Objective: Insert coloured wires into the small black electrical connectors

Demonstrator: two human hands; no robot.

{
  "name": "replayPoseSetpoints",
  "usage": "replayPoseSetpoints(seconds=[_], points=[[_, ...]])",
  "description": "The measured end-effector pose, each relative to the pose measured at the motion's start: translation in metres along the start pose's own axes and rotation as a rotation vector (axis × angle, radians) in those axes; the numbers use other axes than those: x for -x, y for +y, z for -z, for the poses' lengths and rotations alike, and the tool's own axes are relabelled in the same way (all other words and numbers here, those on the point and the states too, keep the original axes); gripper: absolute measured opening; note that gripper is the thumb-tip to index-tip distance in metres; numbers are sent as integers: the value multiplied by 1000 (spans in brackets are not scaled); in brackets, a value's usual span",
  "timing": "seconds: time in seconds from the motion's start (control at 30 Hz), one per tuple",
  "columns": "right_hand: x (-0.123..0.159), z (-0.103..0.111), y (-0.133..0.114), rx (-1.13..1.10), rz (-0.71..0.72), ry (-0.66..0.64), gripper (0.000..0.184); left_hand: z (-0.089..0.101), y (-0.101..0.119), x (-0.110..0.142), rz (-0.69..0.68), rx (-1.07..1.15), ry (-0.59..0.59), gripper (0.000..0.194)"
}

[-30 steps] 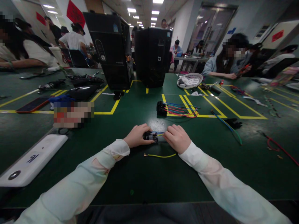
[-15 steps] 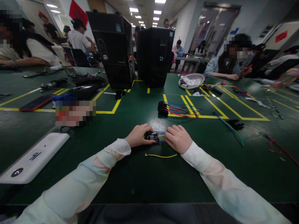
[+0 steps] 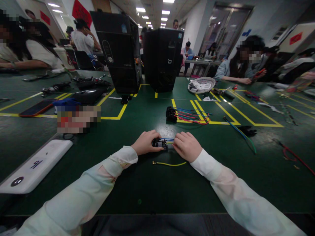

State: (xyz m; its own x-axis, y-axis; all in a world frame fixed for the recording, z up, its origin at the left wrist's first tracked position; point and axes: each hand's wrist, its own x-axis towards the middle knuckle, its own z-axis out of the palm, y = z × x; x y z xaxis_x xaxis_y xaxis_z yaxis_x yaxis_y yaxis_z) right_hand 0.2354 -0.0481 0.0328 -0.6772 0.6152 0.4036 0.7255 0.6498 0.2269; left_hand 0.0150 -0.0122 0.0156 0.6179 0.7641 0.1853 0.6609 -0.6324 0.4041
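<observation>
Near the middle of the green worktop (image 3: 157,193), the left hand (image 3: 145,143) grasps a black plug (image 3: 161,145). The right hand (image 3: 187,145) seems to have its grip on the plug's blue and yellow wires (image 3: 169,140), their ends covered. A loose yellow wire (image 3: 171,164) lies near both hands.

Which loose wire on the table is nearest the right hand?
The yellow wire lying alone, on the near side of the right hand, metal tip at its left end; the blue and green wires and the red wire lie farther right.
</observation>
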Motion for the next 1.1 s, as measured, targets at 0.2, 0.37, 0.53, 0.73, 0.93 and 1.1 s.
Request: replayPoseSetpoints(seconds=[0.2,0.37,0.53,0.73,0.93,1.1], points=[[-1,0,2,44,-38,10,22,0,-1,0,-16,-15,-7,37],[0,-1,3,9,2,-6,20,-1,-1,-1,-28,-18,-3,38],[0,-1,2,34,-56,6,22,0,-1,0,-24,-5,-3,37],[1,-3,3,-17,10,-4,20,-1,-1,0,-28,1,2,38],[0,-3,0,13,-111,33,18,-1,-1,-1,-19,-23,-6,38],[0,-6,3,-50,0,-2,15,-1,-1,-1,-20,-29,-4,38]])
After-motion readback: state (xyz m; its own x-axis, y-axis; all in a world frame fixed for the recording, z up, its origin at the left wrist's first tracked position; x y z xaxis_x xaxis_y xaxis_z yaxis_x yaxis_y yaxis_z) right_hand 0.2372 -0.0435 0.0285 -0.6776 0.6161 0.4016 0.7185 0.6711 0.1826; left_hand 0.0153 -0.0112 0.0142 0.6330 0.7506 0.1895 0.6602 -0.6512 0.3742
